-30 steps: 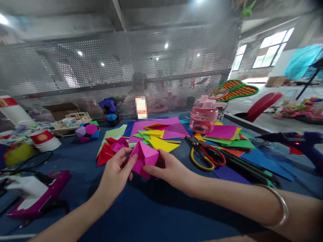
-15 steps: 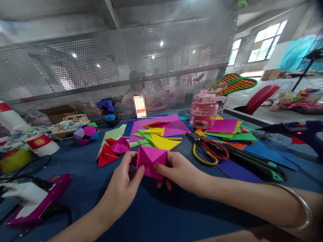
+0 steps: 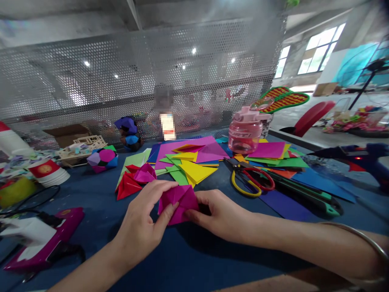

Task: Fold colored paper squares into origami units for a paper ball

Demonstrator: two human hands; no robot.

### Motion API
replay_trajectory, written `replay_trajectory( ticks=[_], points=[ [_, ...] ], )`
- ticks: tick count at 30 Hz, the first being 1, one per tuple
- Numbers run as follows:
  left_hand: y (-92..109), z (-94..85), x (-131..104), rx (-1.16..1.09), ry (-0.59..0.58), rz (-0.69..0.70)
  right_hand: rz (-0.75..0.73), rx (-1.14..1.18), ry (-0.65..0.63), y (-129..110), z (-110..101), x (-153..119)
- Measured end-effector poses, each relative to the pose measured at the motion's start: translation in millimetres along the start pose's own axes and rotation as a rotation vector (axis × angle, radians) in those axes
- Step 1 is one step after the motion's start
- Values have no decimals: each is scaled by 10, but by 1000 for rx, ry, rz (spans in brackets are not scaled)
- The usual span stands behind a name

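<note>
Paper (image 3: 181, 198), magenta and creased into facets, is what I have between both hands, at the near middle of the counter (image 3: 170, 261); I cannot tell whether its lower edge touches the surface. I have the left hand (image 3: 146, 215) gripping it from the left, thumb on the near face and fingers behind. The right hand (image 3: 220, 211) pinches its right edge, thumb low on the near side. Just beyond the left hand I see a red folded piece (image 3: 129, 186) against a small magenta folded piece (image 3: 145, 173). Farther on, yellow triangles (image 3: 200, 172) lie partly over a large pink sheet (image 3: 212, 148). To the right, scissors (image 3: 246, 192) with yellow and red handle loops lie beside a long green-and-black tool (image 3: 306, 192); a pink bottle (image 3: 245, 134) stands beyond them, and a glue gun (image 3: 360, 160) is at far right. On my left are a magenta power strip (image 3: 68, 221), near, and stacked paper cups (image 3: 50, 172), farther off.
</note>
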State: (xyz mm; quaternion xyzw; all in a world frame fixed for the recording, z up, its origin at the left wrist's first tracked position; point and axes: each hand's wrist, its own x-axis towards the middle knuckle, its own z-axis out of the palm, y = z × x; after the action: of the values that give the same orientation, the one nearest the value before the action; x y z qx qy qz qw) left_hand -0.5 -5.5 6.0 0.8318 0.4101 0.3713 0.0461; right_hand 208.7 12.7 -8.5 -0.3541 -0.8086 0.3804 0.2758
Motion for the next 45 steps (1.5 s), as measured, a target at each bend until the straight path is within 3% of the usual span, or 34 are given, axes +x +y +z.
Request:
replay_trajectory(
  ticks=[5, 10, 12, 14, 18, 23, 27, 30, 33, 38, 45],
  points=[
    [-8, -73, 45, -197, 49, -231, -29, -107, 41, -6, -54, 6],
    [-48, -108, 81, -853, -55, -694, -107, -176, 66, -9, -81, 23],
    [-50, -103, 95, -1048, -98, -817, -119, -171, 64, -8, -80, 21],
    [-45, -94, 109, -1105, -90, -868, -96, -139, 60, 3, -74, 17],
    [-37, -75, 127, -1039, -5, -828, -6, 8, 41, 35, -71, 27],
    [-73, -55, 122, -911, -41, -755, 77, 169, 97, 46, -109, 65],
    [-89, -24, 121, -836, -96, -725, 60, 23, 236, 52, -120, 67],
    [-78, -10, 112, -785, -200, -668, 41, -77, 276, 48, -111, 52],
    [-71, -18, 93, -786, -287, -639, 35, -53, 268, 49, -115, 51],
    [-90, -25, 78, -877, -272, -648, 119, 77, 201, 100, -139, 83],
    [-149, -16, 74, -918, -101, -674, 213, 437, 49, 75, -142, 90]
  ],
)
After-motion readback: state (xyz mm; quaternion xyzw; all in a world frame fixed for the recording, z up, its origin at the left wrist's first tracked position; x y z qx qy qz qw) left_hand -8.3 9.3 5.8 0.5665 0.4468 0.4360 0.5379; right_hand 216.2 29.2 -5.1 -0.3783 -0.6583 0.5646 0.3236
